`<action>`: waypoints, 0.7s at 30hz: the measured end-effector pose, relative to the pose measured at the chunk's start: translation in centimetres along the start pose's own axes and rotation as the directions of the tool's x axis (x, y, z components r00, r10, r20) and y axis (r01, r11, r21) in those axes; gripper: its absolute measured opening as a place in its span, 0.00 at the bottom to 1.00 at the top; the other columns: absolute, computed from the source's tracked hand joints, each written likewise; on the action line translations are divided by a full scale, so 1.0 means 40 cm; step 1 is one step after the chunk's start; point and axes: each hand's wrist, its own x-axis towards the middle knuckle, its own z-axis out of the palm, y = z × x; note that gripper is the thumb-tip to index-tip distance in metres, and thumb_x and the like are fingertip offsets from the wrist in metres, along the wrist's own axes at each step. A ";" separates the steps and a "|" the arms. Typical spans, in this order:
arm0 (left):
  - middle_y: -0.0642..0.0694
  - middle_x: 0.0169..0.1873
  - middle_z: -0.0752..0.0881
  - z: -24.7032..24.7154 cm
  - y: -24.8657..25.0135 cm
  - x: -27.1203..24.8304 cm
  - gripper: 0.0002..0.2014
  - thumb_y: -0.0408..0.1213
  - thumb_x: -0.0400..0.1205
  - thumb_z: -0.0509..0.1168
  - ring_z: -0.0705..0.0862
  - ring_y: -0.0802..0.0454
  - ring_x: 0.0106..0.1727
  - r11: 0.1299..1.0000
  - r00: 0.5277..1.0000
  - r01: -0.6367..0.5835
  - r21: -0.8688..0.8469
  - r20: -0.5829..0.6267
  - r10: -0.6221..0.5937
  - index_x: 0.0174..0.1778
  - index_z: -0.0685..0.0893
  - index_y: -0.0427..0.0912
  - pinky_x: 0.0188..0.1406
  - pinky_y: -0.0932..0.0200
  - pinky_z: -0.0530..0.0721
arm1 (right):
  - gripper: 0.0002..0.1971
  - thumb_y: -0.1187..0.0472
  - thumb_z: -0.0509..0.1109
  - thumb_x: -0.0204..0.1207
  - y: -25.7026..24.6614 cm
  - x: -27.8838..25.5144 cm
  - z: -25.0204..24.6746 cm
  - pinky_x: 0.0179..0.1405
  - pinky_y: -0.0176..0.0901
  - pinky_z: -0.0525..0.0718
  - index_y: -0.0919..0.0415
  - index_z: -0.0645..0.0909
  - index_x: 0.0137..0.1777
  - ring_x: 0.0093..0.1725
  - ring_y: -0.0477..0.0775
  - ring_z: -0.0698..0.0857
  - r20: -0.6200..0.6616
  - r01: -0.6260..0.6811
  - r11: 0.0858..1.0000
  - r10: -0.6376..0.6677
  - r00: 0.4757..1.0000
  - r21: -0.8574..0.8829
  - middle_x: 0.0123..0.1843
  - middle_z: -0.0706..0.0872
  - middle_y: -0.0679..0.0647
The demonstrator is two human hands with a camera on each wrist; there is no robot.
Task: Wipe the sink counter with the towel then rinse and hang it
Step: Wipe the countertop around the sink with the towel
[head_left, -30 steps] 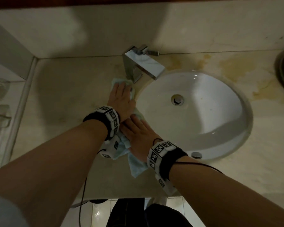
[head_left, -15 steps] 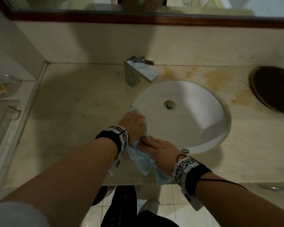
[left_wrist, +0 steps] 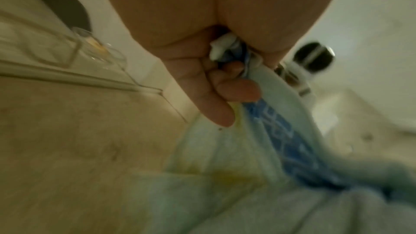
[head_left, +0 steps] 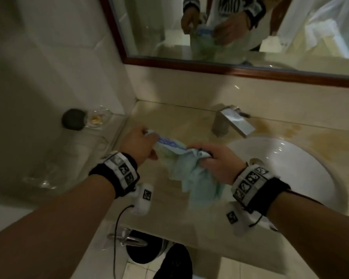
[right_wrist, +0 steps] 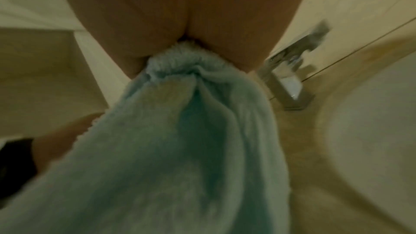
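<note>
A pale blue towel [head_left: 191,174] with a darker blue patterned band hangs in the air above the beige counter [head_left: 169,121], left of the white sink basin [head_left: 302,164]. My left hand [head_left: 141,143] grips one end of it; the curled fingers [left_wrist: 227,86] clamp the cloth [left_wrist: 276,131]. My right hand [head_left: 212,158] grips the other end, bunched in the fist [right_wrist: 186,56], and the towel [right_wrist: 180,149] droops below. Yellowish stains show on the towel. The chrome tap [head_left: 232,121] stands behind the basin.
A wood-framed mirror [head_left: 230,65] runs above the backsplash. A glass shelf with a small glass dish [head_left: 97,117] and a dark round object [head_left: 74,119] sits at the left wall. Yellow stains [head_left: 286,131] mark the counter right of the tap. A dark bin [head_left: 143,248] stands on the floor below.
Both hands were pressing the towel flat on the counter by the basin; now they have lifted it off the counter and hold it stretched between them. The head view has tilted up toward the mirror.
</note>
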 end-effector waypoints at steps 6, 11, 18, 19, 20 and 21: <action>0.40 0.26 0.82 -0.194 0.112 0.082 0.08 0.33 0.82 0.69 0.84 0.44 0.22 0.935 0.988 -0.055 -0.351 -0.155 -0.001 0.43 0.75 0.39 0.36 0.41 0.91 | 0.11 0.64 0.65 0.84 -0.138 0.189 -0.018 0.51 0.37 0.85 0.50 0.87 0.56 0.52 0.47 0.89 0.005 -0.019 0.939 0.019 1.000 0.343 0.51 0.90 0.47; 0.35 0.25 0.79 -0.223 0.161 0.124 0.10 0.24 0.81 0.65 0.76 0.46 0.30 0.859 0.991 -0.080 -0.506 -0.129 0.016 0.39 0.72 0.39 0.38 0.48 0.77 | 0.05 0.61 0.70 0.82 -0.166 0.267 -0.071 0.54 0.46 0.86 0.56 0.88 0.47 0.48 0.54 0.89 -0.016 -0.132 0.936 0.145 0.989 0.325 0.47 0.91 0.54; 0.38 0.21 0.71 -0.237 0.202 0.178 0.04 0.24 0.71 0.63 0.73 0.46 0.21 0.766 0.990 -0.133 -0.629 -0.127 0.067 0.36 0.73 0.32 0.25 0.59 0.80 | 0.06 0.60 0.72 0.81 -0.207 0.314 -0.143 0.57 0.76 0.84 0.63 0.87 0.49 0.53 0.74 0.88 -0.125 -0.107 0.875 0.186 0.975 0.472 0.51 0.90 0.68; 0.38 0.22 0.71 -0.240 0.215 0.193 0.05 0.25 0.71 0.63 0.73 0.46 0.22 0.766 0.987 -0.151 -0.625 -0.135 0.084 0.40 0.75 0.31 0.24 0.60 0.79 | 0.06 0.60 0.72 0.81 -0.217 0.323 -0.154 0.57 0.75 0.85 0.61 0.87 0.48 0.51 0.72 0.89 -0.155 -0.075 0.891 0.160 0.975 0.447 0.50 0.91 0.67; 0.38 0.23 0.71 -0.245 0.231 0.207 0.05 0.24 0.72 0.64 0.74 0.45 0.23 0.781 0.982 -0.179 -0.599 -0.155 0.106 0.42 0.76 0.30 0.24 0.60 0.80 | 0.06 0.60 0.71 0.82 -0.226 0.336 -0.168 0.58 0.71 0.86 0.60 0.87 0.48 0.48 0.66 0.89 -0.200 -0.026 0.919 0.113 0.973 0.394 0.49 0.91 0.65; 0.38 0.24 0.72 -0.250 0.249 0.220 0.04 0.23 0.73 0.65 0.76 0.45 0.23 0.793 0.973 -0.219 -0.568 -0.185 0.136 0.41 0.76 0.30 0.25 0.60 0.81 | 0.06 0.59 0.69 0.83 -0.236 0.349 -0.183 0.57 0.66 0.86 0.59 0.87 0.48 0.46 0.61 0.88 -0.256 0.033 0.952 0.049 0.965 0.305 0.49 0.91 0.63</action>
